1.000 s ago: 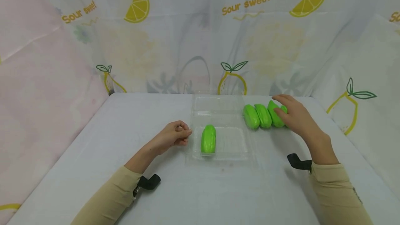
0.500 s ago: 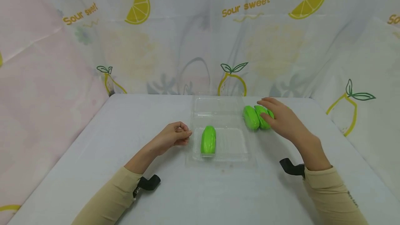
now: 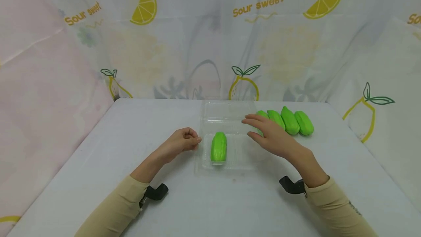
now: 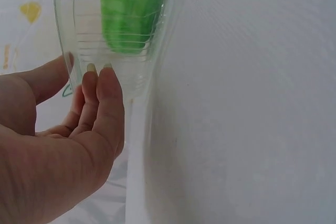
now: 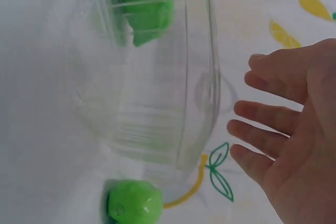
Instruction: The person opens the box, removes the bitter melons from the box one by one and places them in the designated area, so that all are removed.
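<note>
My left hand [image 3: 182,142] holds the left rim of a clear plastic clamshell box [image 3: 243,153], thumb and fingertips on either side of the rim in the left wrist view. The box lies with its lid [image 3: 228,109] folded back, away from me. Inside, at the left, is a bright green, glossy oblong piece [image 3: 218,147] shaped like a fruit or vegetable. My right hand [image 3: 274,136], fingers spread and holding nothing, hovers over the right side of the box. In the right wrist view its fingers [image 5: 262,135] point toward the box wall.
Several similar green pieces [image 3: 290,120] stand in a row right of the lid; my right hand partly hides the nearest ones. A white cloth [image 3: 210,207] covers the table. Printed curtains [image 3: 184,46] rise behind and at both sides. Each wrist carries a black camera mount [image 3: 292,185].
My right hand has moved left and toward me, from over the row of green pieces to the box, carrying nothing. The row shows again at its right end. The left hand stays put.
</note>
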{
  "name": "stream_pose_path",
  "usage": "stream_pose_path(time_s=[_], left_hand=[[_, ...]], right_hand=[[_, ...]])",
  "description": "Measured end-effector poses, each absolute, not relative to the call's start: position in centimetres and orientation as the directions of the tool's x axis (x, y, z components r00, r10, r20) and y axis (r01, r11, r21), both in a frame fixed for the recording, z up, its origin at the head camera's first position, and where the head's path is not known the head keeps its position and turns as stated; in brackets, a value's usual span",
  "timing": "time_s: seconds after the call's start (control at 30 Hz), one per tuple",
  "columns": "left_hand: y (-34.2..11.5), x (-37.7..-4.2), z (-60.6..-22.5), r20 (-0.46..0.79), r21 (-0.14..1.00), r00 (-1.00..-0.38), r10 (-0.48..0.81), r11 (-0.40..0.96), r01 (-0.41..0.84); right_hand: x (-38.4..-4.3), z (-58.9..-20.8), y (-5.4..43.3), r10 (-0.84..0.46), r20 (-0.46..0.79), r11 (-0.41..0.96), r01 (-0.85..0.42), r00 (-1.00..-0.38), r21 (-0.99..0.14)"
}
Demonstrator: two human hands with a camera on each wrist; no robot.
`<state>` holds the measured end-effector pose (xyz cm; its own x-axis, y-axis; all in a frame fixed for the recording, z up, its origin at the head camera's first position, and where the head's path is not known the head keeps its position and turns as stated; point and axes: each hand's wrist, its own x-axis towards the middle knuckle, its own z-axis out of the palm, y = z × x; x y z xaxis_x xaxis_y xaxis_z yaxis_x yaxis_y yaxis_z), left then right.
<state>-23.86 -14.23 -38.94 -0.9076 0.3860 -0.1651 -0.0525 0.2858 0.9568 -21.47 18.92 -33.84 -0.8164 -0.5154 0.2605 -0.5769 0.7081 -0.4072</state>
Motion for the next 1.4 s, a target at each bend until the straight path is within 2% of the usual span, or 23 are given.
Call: stream_pose_path(time_s=[0.17, 0.47, 0.7, 1.17, 1.4], left_hand=[[-14.2, -23.8, -38.8, -0.152, 0.952, -0.913, 0.379, 0.305, -0.032], [-14.2, -23.9, -38.8, -0.158, 0.944, -0.918, 0.364, 0.328, -0.033], [-14.2, -24.0, -38.9, -0.154, 0.940, -0.918, 0.367, 0.341, -0.021], [-14.2, -23.9, -38.9, -0.163, 0.943, -0.921, 0.355, 0.329, -0.040], [-14.1, -23.8, -38.8, -0.164, 0.944, -0.922, 0.350, 0.326, -0.045]], right_hand=[[-21.2, -34.6, 17.7, -0.559, 0.251, 0.694, -0.611, -0.790, -0.380], [-21.1, -35.8, 16.0, -0.590, 0.218, 0.666, -0.621, -0.778, -0.412], [-21.0, -36.3, 14.5, -0.631, 0.188, 0.603, -0.628, -0.753, -0.493], [-20.8, -37.3, 13.4, -0.691, 0.162, 0.569, -0.669, -0.704, -0.478], [-20.9, -37.4, 13.4, -0.714, 0.107, 0.573, -0.666, -0.691, -0.478]])
